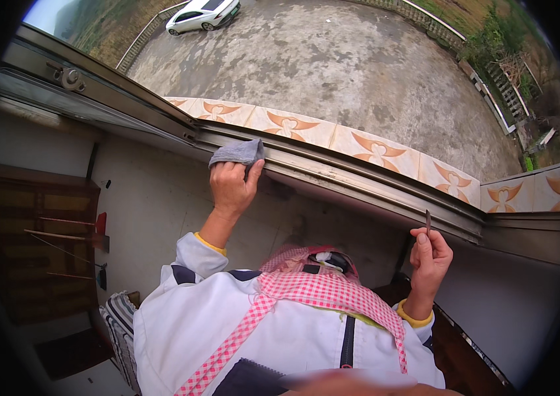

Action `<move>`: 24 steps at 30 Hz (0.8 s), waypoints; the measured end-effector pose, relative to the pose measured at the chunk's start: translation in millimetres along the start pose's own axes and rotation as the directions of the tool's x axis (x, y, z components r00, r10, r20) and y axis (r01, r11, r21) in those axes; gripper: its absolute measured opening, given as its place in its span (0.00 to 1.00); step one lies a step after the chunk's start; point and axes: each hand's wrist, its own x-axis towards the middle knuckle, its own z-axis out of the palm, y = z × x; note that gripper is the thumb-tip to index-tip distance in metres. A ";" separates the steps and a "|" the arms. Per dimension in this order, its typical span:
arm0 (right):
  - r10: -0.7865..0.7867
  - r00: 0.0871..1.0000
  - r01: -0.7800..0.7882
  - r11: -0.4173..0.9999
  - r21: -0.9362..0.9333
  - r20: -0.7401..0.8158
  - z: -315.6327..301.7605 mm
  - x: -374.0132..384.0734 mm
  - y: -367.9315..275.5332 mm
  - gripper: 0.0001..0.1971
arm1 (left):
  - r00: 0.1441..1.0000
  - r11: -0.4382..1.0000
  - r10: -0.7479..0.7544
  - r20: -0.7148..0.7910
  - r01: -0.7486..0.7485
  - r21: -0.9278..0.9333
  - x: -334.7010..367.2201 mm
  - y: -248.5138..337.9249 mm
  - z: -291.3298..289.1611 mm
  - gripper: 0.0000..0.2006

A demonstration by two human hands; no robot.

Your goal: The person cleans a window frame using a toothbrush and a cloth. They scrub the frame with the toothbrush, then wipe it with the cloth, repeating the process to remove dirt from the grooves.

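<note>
L hand [232, 188] is up at the window track [339, 175], fingers curled down on a folded grey cloth [237, 153], thumb out along the cloth's R side. Cloth sits bunched on the track's near edge, toward its L end, just R of where the sash frame [128, 96] meets it. R hand [432, 261] is near the track's other end, thumb & fingertips closed in a pinch on a thin dark tool [428, 219], held approx. upright w/ its tip up. Tip overlaps the track in this view; can't tell if it touches. Other fingers curled in.

Edges: metal track runs slantwise, upper L to lower R, stopping at the side frame [527, 234]. Beyond it, a tile ledge w/ orange motifs [339, 138], then the concrete yard [280, 63] w/ a white car [202, 14] at the far L.

Room to move: hands well apart, w/ a long run of track btwn them. R hand has only a short bit of track left to the corner. Person's torso in pink-check apron [333, 290] is below, btwn the forearms; dark wooden cabinet [32, 211] well off L.
</note>
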 end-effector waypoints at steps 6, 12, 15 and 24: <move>-0.037 0.999 0.037 0.999 -0.007 -0.010 -16.7 6.8 -0.9 0.08 | 0.995 0.998 -0.032 0.091 0.027 0.051 -5.3 48.3 8.5 0.18; -0.040 0.999 0.041 0.999 0.025 -0.025 -28.1 12.9 -2.8 0.08 | 0.995 0.997 0.070 0.077 -0.071 0.014 -3.9 85.1 12.1 0.17; -0.053 0.998 0.054 0.998 0.013 -0.037 -33.4 14.3 -3.7 0.08 | 0.987 0.991 0.134 0.087 -0.131 -0.032 -6.0 117.3 18.9 0.17; -0.093 0.985 0.093 0.996 -0.008 -0.148 -70.4 0.1 -7.8 0.07 | 0.941 0.941 0.319 0.113 -0.301 -0.152 -9.7 208.1 36.7 0.22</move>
